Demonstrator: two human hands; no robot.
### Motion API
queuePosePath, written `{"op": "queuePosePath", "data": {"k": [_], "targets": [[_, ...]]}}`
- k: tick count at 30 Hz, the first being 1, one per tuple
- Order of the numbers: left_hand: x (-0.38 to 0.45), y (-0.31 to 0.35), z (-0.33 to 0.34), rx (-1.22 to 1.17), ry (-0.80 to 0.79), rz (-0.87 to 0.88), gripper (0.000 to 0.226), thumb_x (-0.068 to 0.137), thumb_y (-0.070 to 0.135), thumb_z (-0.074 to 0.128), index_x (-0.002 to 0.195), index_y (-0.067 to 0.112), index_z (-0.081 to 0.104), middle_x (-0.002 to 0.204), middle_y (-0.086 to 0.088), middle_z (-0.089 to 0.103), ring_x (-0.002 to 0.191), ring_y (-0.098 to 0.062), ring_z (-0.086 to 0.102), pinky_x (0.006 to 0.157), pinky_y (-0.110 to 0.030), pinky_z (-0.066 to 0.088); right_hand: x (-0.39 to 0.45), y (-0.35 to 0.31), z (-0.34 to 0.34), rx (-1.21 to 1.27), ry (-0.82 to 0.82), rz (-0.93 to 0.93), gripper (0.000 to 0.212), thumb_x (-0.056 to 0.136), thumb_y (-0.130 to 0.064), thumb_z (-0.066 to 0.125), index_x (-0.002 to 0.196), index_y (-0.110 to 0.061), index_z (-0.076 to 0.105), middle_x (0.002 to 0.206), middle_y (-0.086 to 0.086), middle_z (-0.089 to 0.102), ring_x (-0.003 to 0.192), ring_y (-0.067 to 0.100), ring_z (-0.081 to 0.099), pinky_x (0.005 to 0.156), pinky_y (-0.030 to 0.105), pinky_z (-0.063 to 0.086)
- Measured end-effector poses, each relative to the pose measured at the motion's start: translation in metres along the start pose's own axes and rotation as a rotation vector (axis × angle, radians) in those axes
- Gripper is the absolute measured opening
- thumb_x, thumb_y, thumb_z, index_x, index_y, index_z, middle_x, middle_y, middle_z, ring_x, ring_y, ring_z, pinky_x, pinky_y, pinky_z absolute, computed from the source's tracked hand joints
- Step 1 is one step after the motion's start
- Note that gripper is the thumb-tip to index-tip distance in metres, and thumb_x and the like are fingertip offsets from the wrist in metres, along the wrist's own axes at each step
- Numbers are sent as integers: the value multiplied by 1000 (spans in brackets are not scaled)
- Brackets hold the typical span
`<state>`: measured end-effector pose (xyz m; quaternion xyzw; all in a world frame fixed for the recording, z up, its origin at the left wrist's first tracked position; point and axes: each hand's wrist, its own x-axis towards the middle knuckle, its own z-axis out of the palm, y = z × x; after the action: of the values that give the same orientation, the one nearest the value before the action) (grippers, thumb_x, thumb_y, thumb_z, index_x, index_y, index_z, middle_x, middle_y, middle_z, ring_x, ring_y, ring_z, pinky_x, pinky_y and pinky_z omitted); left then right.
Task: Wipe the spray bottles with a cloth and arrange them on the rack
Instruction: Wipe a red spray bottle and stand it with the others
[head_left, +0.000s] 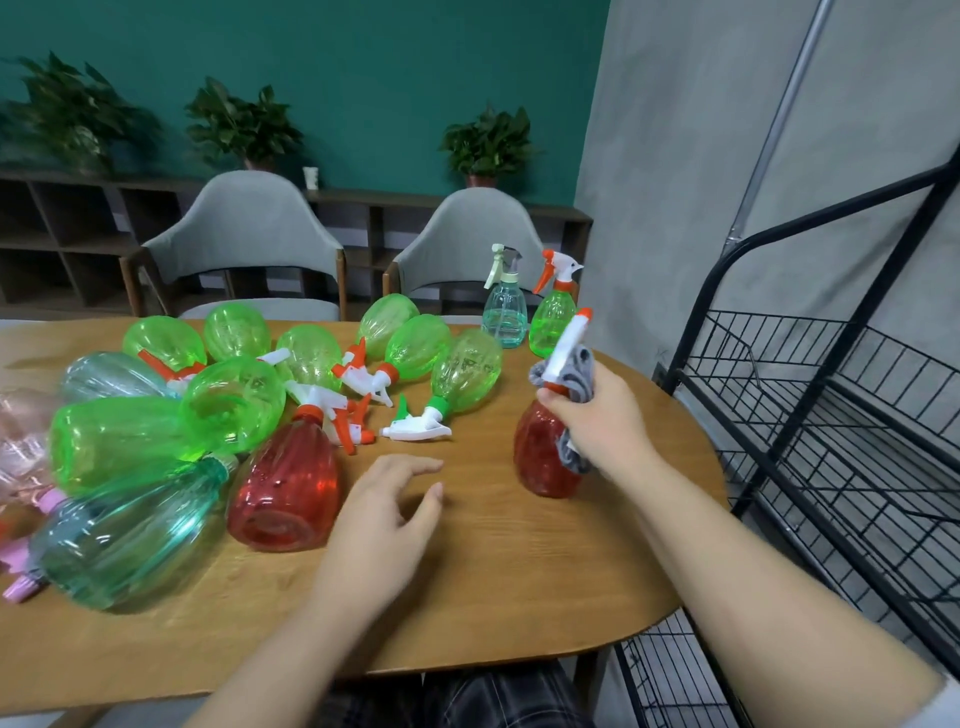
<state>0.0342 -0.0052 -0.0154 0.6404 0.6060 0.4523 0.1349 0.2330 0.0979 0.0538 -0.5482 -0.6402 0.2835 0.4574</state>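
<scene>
From the head camera, the right hand (597, 415) grips a ribbed red plastic spray bottle (543, 457) by its neck, grey cloth (579, 374) bunched against it, upright on the wood-grain table (519, 571) near the black wire rack (831, 415). The left hand (384, 525) hovers, fingers relaxed.

Bare forearms (769, 587), dark plaid trousers (498, 696)

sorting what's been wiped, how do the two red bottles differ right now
The red bottle in the right hand stands upright near the rack; the other red bottle lies on its side among the pile. The right hand grips the first at its neck along with a grey cloth; the second is untouched. Both have white-and-orange spray heads.
</scene>
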Motion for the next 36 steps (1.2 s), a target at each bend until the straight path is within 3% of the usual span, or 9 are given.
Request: {"op": "queuePosePath", "data": {"k": [6,15,20,26,29,33,36], "targets": [[38,1,-11,242,-142,-23,23,90,26,66,113,24,68,118,6,60,121,-17,50,104,-29,34,45,28,-19,-63,224,22,27,85,-20,71,111,-15,66,103,-2,68,94,14,59,76,23,39],[86,18,15,339,-273,-57,35,92,38,62,124,26,61,130,6,53,127,-15,43,107,-29,34,117,56,-26,-195,337,112,30,84,-31,71,107,-12,66,104,10,69,105,28,59,77,26,38],[112,15,31,504,-374,-139,64,91,46,58,147,29,33,156,-4,22,146,-22,20,117,-40,27,152,65,-30,-238,352,169,34,84,-36,71,106,-10,66,105,14,68,105,33,59,83,32,44],[142,7,62,608,-373,-292,91,94,45,56,154,11,-4,162,-11,3,150,-28,5,120,-39,17,193,78,-29,-265,352,194,36,86,-38,69,106,-9,64,108,14,68,106,33,60,86,36,45],[154,4,74,636,-348,-363,93,95,42,55,152,4,-8,160,-17,7,149,-32,9,119,-39,17,209,82,-26,-273,359,196,37,86,-39,68,107,-9,62,109,13,67,107,32,60,87,37,46],[166,0,80,583,-204,-389,90,93,39,58,151,3,0,150,-16,26,138,-33,32,109,-40,33,226,89,-22,-256,364,191,37,87,-38,68,110,-9,62,111,12,67,108,31,59,85,33,43],[172,-6,82,610,-181,-436,95,91,43,60,150,5,-4,148,-15,30,135,-32,36,104,-45,36,237,94,-22,-239,372,189,37,87,-38,68,111,-11,63,111,11,67,108,30,59,85,32,43]]}}
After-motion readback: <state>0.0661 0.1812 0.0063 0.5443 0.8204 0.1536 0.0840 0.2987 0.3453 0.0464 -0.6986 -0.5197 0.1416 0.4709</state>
